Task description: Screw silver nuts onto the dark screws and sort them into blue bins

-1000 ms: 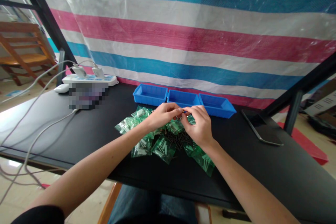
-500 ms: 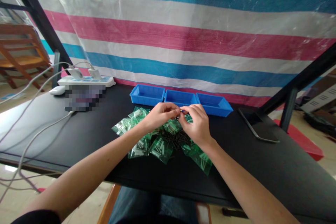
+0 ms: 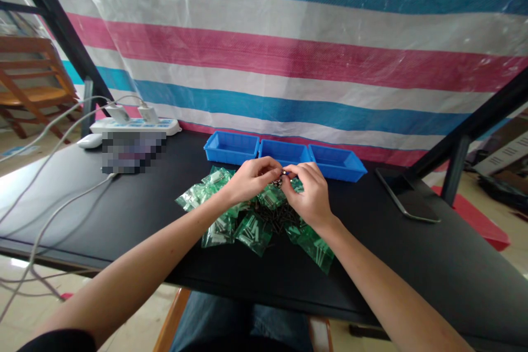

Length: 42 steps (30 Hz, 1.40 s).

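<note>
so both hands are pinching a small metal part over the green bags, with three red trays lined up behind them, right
Not quite: the three trays are blue, not red, as the head view shows. The rest holds: the left hand and right hand meet on a small metal part over the green bags.

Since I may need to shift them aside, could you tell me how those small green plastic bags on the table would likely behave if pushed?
The green bags look thin and crinkled, so they would probably bend rather than slide stiffly. They overlap on the smooth black table, so one push likely drags several. The parts inside probably add some weight.
</note>
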Available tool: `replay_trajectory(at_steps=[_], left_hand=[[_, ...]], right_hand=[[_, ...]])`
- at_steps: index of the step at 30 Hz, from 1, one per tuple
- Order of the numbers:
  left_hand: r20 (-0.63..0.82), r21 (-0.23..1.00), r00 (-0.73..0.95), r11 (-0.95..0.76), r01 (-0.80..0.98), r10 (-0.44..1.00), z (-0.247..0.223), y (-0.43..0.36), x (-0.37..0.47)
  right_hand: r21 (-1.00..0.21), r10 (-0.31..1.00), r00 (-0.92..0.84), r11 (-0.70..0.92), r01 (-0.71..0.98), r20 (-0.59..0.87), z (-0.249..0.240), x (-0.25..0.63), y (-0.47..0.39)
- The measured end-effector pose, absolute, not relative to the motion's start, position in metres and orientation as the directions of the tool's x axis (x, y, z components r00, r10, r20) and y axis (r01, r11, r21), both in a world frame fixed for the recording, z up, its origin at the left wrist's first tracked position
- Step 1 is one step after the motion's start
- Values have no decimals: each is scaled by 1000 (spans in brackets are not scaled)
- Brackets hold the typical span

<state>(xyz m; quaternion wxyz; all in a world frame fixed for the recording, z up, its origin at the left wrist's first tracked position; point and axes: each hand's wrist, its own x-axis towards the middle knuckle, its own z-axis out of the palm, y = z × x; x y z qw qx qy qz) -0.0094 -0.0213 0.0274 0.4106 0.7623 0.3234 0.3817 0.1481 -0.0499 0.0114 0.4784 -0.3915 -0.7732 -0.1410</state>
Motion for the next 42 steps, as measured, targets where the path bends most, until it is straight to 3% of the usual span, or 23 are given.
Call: replay_trajectory(at_steps=[4, 14, 22, 34, 42], left_hand=[[329, 884, 515, -450, 127, 792, 26, -19, -10], [321, 815, 492, -501, 292, 809, 27, -21, -10], [408, 834, 459, -527, 164, 789, 28, -21, -10], [463, 709, 430, -615, 345, 775, 28, -23, -9], [444, 714, 436, -603, 355, 783, 28, -25, -9]], right_hand=[[-162, 470, -230, 655, 738, 852, 12, 148, -50], [-154, 464, -237, 660, 736, 853, 11, 148, -50], [-225, 514, -198, 647, 729, 835, 11, 148, -52], [-286, 546, -176, 655, 699, 819, 9, 148, -52], [-234, 523, -208, 655, 719, 827, 7, 148, -49]])
